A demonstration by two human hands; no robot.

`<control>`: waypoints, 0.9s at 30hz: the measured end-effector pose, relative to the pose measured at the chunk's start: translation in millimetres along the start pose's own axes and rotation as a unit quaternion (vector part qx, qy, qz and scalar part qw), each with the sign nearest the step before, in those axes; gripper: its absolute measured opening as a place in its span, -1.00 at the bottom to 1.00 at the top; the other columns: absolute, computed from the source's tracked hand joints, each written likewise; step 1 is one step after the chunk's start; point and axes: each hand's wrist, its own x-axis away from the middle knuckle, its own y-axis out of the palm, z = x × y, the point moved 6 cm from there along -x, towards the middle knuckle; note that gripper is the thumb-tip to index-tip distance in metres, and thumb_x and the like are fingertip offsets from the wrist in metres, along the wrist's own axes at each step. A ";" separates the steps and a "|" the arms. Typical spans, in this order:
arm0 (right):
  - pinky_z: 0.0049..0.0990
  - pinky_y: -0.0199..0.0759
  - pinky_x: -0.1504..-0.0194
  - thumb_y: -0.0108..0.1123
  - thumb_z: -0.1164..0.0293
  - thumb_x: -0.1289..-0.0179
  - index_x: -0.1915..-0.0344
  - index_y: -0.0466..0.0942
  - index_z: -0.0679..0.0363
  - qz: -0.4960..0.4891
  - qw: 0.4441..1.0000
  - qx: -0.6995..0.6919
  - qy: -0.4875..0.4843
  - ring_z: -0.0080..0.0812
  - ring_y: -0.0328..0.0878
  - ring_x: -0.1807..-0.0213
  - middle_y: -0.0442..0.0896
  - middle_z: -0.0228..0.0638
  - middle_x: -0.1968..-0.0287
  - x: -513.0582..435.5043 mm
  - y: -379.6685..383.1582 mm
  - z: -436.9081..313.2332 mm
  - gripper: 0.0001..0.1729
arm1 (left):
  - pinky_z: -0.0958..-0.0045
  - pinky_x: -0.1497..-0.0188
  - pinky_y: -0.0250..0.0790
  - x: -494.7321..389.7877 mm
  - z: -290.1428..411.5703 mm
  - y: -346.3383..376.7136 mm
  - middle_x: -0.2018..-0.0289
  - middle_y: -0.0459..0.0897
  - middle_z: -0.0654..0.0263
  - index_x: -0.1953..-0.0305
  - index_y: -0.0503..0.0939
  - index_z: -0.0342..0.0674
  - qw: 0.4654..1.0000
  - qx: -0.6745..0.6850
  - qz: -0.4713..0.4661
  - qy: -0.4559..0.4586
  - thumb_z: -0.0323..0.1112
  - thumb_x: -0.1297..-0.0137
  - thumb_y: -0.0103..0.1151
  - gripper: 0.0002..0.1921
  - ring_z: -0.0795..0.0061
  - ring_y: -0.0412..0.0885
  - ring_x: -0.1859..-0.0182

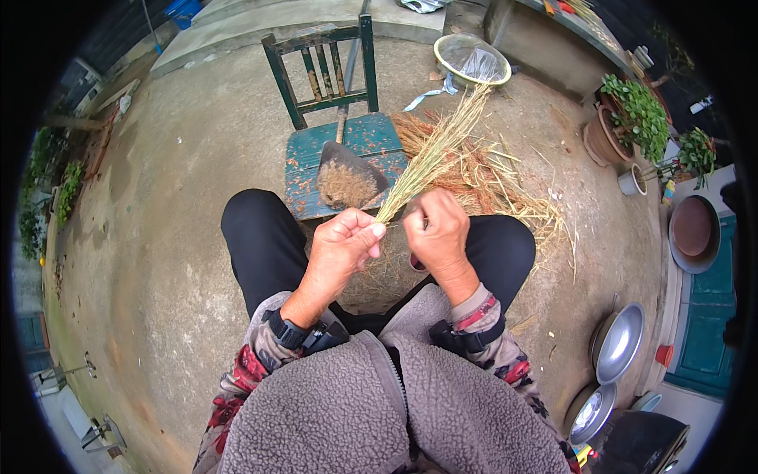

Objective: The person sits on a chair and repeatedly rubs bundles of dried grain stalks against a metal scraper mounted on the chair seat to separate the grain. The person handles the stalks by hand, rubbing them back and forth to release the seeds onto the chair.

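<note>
My left hand (pixel 349 240) pinches the lower end of a bundle of dry straw-like stalks (pixel 435 154), which fans out up and to the right. Close beside that end, my right hand (pixel 436 228) is curled, with a small dark thing between its fingers that is too small to name. In front of my knees stands a worn green wooden chair (pixel 385 127). On its seat lies a dark metal blade (pixel 352 155) on a long pole, with a brown fibrous clump (pixel 343 183) on it. A heap of reddish and yellow stalks (pixel 491 183) lies on the ground right of the chair.
A round basin (pixel 503 74) lined with clear plastic stands beyond the heap, near a blue strip of cloth (pixel 429 96). Potted plants (pixel 610 133) line the right side. Metal pans (pixel 620 343) lie at the lower right. Concrete steps (pixel 237 41) rise behind the chair.
</note>
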 end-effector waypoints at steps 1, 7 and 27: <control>-0.25 0.39 0.40 0.13 0.63 0.06 0.50 0.42 0.24 0.044 0.999 0.000 0.007 -0.12 0.49 0.42 0.48 -0.20 0.48 -4.8 -7.9 6.4 -0.90 | 0.69 0.61 0.14 0.1 0.2 -2.7 0.56 0.60 0.45 0.25 0.59 -0.22 1.000 -0.013 0.009 0.002 -0.35 -0.36 0.27 -0.89 0.80 0.35 0.60; -0.30 0.44 0.24 0.24 0.70 -0.01 0.28 0.55 0.24 0.039 0.995 -0.088 0.018 -0.15 0.53 0.30 0.57 -0.21 0.32 -8.5 -35.5 -2.1 -0.77 | 0.62 0.50 0.26 -8.0 2.4 -8.4 0.58 0.58 0.46 0.30 0.59 -0.26 0.980 -0.168 0.054 0.097 -0.34 -0.34 0.28 -0.86 0.79 0.45 0.52; -0.32 0.21 0.28 0.28 0.40 0.14 0.43 0.44 0.11 -0.106 0.974 0.075 -0.188 -0.30 0.41 0.35 0.38 -0.35 0.40 -8.6 -3.3 -28.9 -0.78 | 0.22 0.38 0.43 9.3 37.8 21.7 0.47 0.60 0.13 0.37 0.51 -0.23 0.776 -0.555 0.070 0.290 -0.36 -0.24 0.26 -0.86 0.05 0.61 0.40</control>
